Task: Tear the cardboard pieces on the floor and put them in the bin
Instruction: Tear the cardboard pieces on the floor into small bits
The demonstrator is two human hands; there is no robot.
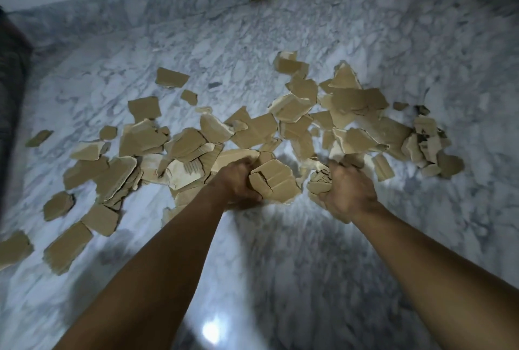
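Marble floor (280, 265) strewn with torn cardboard pieces (252, 130)
The glossy grey-white floor (bright glare near the bottom edge) carries the brown pieces in a ragged band from left to right, overlapping thickly in the middle; 1 scrap (171, 77) lies apart on the far side.

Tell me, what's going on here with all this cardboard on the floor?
A person is reaching down over a marble floor with both bare hands. The left hand grips a cracked cardboard piece, and the right hand grips a smaller crumpled bit, the two held slightly apart. Many torn pieces lie scattered across the floor beyond the hands. No bin is in view.
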